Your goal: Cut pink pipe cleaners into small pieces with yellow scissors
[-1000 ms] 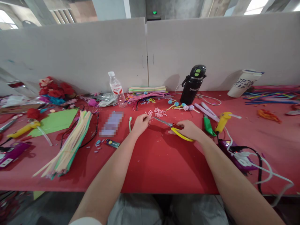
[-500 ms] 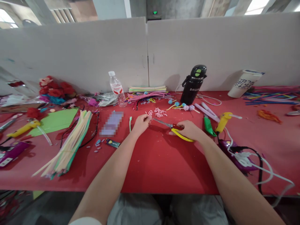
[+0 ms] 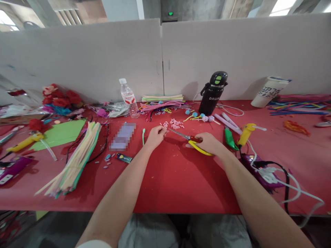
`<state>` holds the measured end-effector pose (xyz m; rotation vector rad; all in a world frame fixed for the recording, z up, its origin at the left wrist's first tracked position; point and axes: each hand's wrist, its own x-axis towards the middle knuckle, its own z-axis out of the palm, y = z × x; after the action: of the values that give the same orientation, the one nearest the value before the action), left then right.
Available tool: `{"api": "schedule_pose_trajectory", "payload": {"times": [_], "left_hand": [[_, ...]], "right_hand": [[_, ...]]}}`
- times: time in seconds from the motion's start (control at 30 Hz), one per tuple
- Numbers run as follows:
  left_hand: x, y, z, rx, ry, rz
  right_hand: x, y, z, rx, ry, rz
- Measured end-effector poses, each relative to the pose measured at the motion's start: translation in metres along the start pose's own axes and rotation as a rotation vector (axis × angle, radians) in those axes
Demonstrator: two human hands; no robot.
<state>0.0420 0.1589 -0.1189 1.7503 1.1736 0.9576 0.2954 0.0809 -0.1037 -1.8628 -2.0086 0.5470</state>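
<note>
My left hand is closed in a pinch beside the small pink cut pieces. What sits between its fingertips is too small to make out, though pink shows right by them. My right hand grips a pair of scissors with yellow and red handles. The blades point left toward the left fingertips, a small gap away from them. Left of my left wrist lies a short pale green stem. A dark tube lies close to my left forearm.
A bundle of pale pipe cleaners lies left, near a blurred-out rectangle. Behind stand a plastic bottle, a black flask and a white tumbler. A yellow glue gun and purple power strip with cables lie right.
Almost nothing differs. Both hands and the scissors keep nearly the same places; the whole view has shifted very slightly.
</note>
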Motion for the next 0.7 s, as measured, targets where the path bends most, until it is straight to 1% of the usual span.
{"api": "schedule_pose_trajectory", "payload": {"times": [0.1,0.17,0.4,0.7], "left_hand": [[-0.0002,0.0008,0.0004,-0.019,0.000,-0.006],[0.0001,0.0004,0.0005,-0.024,-0.002,-0.009],[0.0009,-0.0010,-0.0001,0.012,-0.005,0.009],[0.0012,-0.0014,-0.0002,0.009,-0.006,0.017]], "right_hand": [[-0.0003,-0.0003,0.0004,-0.001,0.039,0.009],[-0.0001,0.0007,0.0011,-0.007,0.043,0.011],[-0.0001,0.0032,0.0026,-0.008,0.005,-0.037],[0.0005,0.0027,0.0019,0.003,-0.005,-0.044]]}}
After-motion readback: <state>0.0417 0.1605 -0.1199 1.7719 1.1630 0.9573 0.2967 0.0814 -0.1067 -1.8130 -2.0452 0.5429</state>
